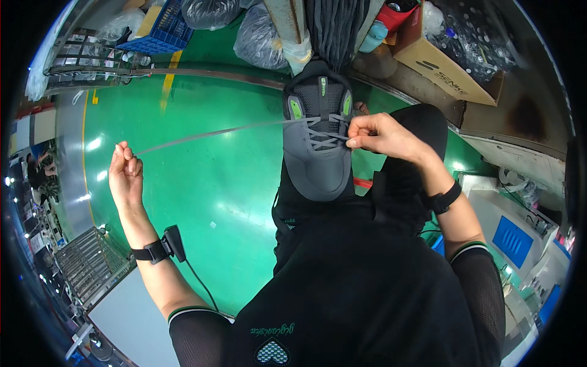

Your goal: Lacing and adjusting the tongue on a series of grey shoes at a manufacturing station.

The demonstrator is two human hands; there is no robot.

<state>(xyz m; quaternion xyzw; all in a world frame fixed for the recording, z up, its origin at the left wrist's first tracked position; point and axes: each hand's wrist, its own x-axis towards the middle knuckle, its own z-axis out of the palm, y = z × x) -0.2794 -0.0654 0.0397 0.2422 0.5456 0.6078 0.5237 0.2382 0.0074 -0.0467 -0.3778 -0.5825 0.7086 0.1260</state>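
Nearest the camera, the person's black-clad torso and raised knee fill the lower middle, with both forearms rising from the bottom edge, each with a black wrist strap. The left hand [125, 174] is held out well to the left, above the glossy green floor [202, 183], its fingers pinched shut on the free end of a long flat grey shoelace [208, 134]. That lace runs taut and nearly level, rising slightly rightward to the eyelets of the grey mesh sneaker with green accents [318, 140], which rests on the knee, toe toward the person, its long axis pointing away. The right hand [382, 136] is at the sneaker's right side, touching it, fingertips clenched on the laced crossings, so it is far nearer the shoe. Beyond lie clear plastic bags [260, 37] and a brown cardboard box [449, 61].
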